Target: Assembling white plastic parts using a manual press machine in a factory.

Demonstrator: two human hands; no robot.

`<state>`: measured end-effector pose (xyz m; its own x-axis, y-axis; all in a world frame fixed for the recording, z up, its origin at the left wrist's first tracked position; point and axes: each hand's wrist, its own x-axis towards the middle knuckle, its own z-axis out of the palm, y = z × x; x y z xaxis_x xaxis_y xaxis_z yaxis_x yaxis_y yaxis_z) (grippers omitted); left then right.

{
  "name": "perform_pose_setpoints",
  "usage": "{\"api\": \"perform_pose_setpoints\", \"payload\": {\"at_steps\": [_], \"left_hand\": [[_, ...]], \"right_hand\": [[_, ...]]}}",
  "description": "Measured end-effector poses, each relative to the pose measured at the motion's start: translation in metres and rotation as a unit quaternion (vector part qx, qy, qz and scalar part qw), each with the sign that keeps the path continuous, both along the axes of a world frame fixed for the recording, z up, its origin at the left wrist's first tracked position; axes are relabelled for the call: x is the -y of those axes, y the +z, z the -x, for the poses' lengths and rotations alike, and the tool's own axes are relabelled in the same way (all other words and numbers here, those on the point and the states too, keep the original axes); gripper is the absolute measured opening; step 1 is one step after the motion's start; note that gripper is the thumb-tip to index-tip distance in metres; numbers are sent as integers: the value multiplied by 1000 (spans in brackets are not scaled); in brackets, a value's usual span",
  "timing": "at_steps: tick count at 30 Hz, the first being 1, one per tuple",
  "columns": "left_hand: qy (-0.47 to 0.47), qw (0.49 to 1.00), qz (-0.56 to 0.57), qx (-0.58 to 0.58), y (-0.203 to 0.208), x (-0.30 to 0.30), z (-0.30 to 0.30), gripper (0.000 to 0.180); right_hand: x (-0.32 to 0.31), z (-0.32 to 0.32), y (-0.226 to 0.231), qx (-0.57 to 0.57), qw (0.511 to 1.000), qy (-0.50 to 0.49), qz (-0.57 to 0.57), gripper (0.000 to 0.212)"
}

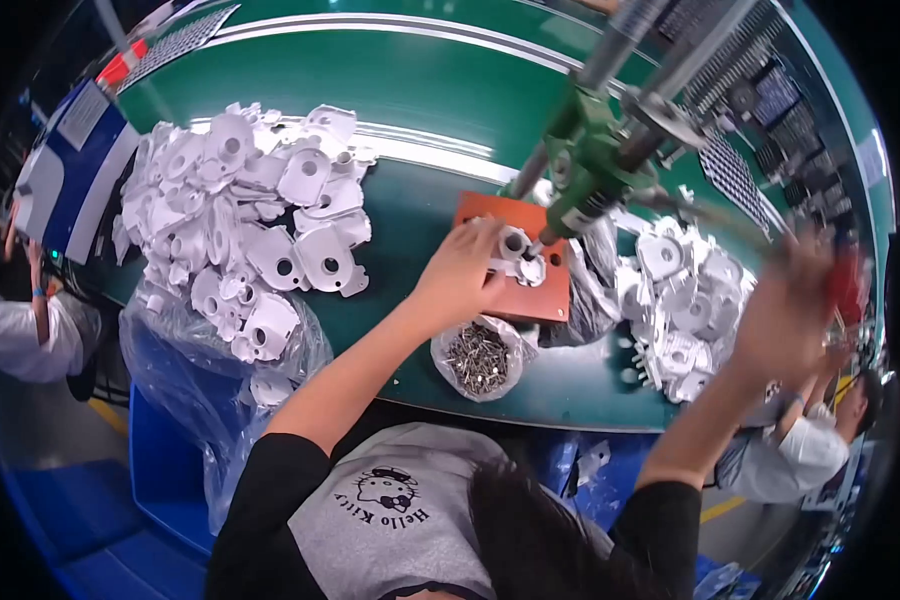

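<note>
My left hand (460, 275) holds a white plastic part (515, 243) on an orange block (542, 302), its fingers closed on the part's left side. Right above that part is the tip of a green hand press (582, 185). From the press a lever (715, 212) runs out to the right, toward my right hand (785, 315). That hand is raised and smeared by motion, so its fingers and grip cannot be made out. Close in front of the block stands a clear bag of small metal screws or pins (478, 358).
A large heap of white plastic parts (225, 190) covers the bench's left side, partly over a plastic bag (185, 345). Another pile of white parts (685, 300) lies right of the press. A blue bin (160, 440) stands below at left. Other people sit at both sides.
</note>
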<state>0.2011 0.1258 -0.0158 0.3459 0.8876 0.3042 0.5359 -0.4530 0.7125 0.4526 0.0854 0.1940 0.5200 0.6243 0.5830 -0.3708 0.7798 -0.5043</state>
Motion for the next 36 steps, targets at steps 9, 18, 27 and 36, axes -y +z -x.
{"api": "perform_pose_setpoints", "payload": {"at_steps": [9, 18, 27, 36], "left_hand": [[-92, 967, -83, -221, 60, -45, 7, 35], [75, 993, -76, -47, 19, -136, 47, 51], [103, 975, 90, -177, 68, -50, 121, 34], [-50, 984, 171, -15, 28, -84, 111, 20]], "right_hand": [[-94, 2, -32, 198, 930, 235, 202, 49], [92, -75, -146, 603, 659, -198, 403, 35], [105, -106, -230, 659, 532, -358, 393, 25], [100, -120, -217, 515, 655, -222, 506, 17]]}}
